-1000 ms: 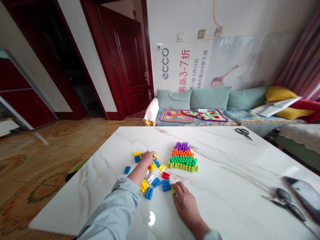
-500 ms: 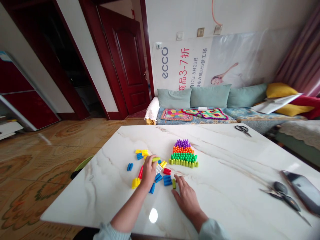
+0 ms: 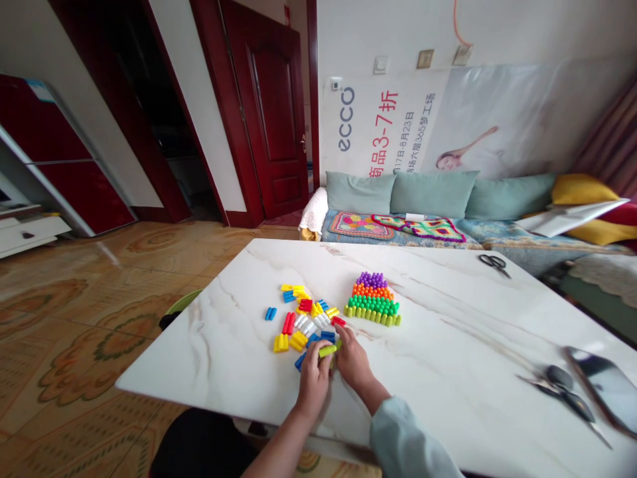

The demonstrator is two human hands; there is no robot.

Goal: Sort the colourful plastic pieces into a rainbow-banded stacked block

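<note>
My left hand (image 3: 314,380) is closed on a lime-green bullet-shaped plastic block (image 3: 327,351), held just above the near side of the table. Right beside it, my right hand (image 3: 354,360) has its fingers closed around a second lime-green block (image 3: 339,344), mostly covered by the fingers. The two hands nearly touch. Beyond them lies a loose pile of similar blocks: yellow (image 3: 298,341), red (image 3: 288,323), white (image 3: 307,326) and blue (image 3: 271,313). Further right, blocks stand in rows, purple (image 3: 371,280), orange (image 3: 372,291), green (image 3: 373,305) and lime green (image 3: 372,315) in front.
The white marbled table (image 3: 448,385) carries black scissors (image 3: 494,263) at the far right. Near its right edge lie dark-handled snips (image 3: 567,395) and a phone (image 3: 604,385). A sofa (image 3: 398,229) with cushions stands behind the table.
My left hand has come back from over the pile, carrying its lime-green block towards my right hand. My right hand has taken hold of the lime-green block beside it. The view has shifted slightly.
</note>
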